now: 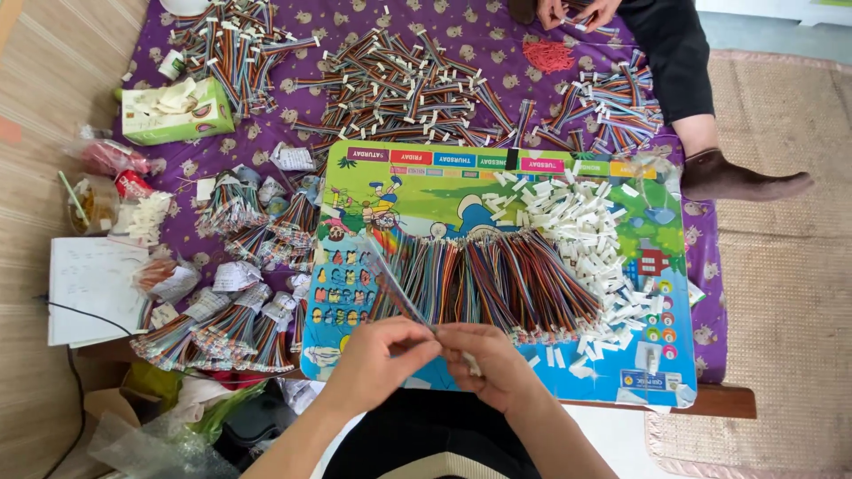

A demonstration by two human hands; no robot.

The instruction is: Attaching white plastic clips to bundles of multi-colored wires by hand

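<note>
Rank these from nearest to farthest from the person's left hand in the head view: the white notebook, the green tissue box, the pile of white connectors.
From the left hand:
1. Pile of white connectors, up and to the right on the colourful board.
2. White notebook, far left by the table edge.
3. Green tissue box, far upper left on the purple cloth.

A flat, colourful printed cardboard chart (pixel 417 191) lies on the purple patterned cloth (pixel 461 40). On the chart, a row of rainbow ribbon cables (pixel 497 284) lies left of a heap of small white plastic connectors (pixel 581 226). More cable bundles (pixel 404 84) lie behind the chart. A green cardboard tissue box (pixel 169 115) sits far left, a white paper notebook (pixel 93 288) nearer.
</note>
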